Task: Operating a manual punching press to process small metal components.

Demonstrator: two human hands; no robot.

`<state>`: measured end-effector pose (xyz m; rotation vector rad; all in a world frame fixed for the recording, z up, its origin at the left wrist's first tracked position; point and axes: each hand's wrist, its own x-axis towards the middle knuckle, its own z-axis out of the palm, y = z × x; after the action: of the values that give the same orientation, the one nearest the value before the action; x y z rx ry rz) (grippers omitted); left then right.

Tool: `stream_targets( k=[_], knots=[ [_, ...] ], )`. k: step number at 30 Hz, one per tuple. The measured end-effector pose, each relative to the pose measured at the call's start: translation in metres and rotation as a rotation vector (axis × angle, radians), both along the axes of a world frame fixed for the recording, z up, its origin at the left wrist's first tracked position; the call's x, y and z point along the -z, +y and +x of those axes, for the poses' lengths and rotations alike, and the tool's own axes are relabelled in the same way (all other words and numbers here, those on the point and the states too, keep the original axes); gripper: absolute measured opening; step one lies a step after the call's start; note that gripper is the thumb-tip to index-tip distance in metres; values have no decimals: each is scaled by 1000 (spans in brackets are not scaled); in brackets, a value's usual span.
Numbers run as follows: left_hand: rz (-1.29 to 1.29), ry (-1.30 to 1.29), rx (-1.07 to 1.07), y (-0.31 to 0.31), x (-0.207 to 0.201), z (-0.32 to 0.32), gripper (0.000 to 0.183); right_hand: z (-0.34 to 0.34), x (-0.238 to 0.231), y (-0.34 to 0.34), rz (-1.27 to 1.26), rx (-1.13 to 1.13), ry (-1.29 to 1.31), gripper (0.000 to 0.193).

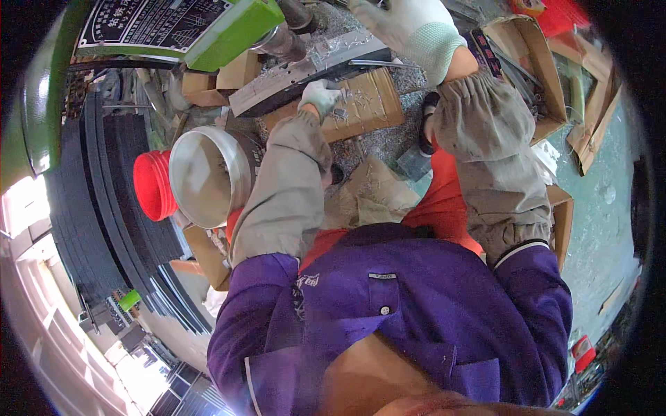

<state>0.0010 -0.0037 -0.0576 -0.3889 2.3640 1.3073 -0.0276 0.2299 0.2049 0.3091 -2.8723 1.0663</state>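
Observation:
My left hand (322, 96), in a white knitted glove, lies at the near side of a grey metal machine bed (305, 73). Its fingers are drawn together over a flat brown cardboard box (371, 104) strewn with metal shavings; anything pinched in them is too small to name. Farther up and to the right, my right hand (416, 31), gloved in white too, reaches to the picture's upper edge beyond the bed. Its fingers curl by a dark part, partly cut off by the edge, and what they grip is hidden.
A green machine body (243, 28) with a dark plate stands at the upper left. Left of my arm are a white bucket (211, 177) and a red bucket (154, 186). Long dark bars (104, 201) are stacked farther left. An open cardboard box (548, 76) is at the right.

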Motion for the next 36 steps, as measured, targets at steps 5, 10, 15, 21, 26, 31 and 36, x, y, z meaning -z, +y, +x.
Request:
stream_targets(
  k=[5, 10, 15, 21, 26, 31, 36],
  knots=[
    [-314, 1, 178, 10, -28, 8, 31, 5, -6, 3, -23, -40, 33, 38],
    [-331, 201, 132, 17, -34, 14, 24, -2, 0, 2, 6, -31, 20, 39],
    [-219, 360, -62, 27, -57, 39, 21, -1, -1, 3, 26, -45, 17, 39],
    [-138, 699, -444, 5, -64, 51, 19, 5, -10, -3, -49, -21, 57, 33],
    [-288, 809, -519, -5, -55, 20, 24, -8, 21, 2, 40, -47, 136, 45],
    [-585, 660, -418, -12, -41, 12, 31, -12, 25, 3, 14, -27, 23, 50],
    [-487, 599, -447, -11, -45, 9, 30, -17, 25, 3, -54, -45, -55, 49]
  ],
)
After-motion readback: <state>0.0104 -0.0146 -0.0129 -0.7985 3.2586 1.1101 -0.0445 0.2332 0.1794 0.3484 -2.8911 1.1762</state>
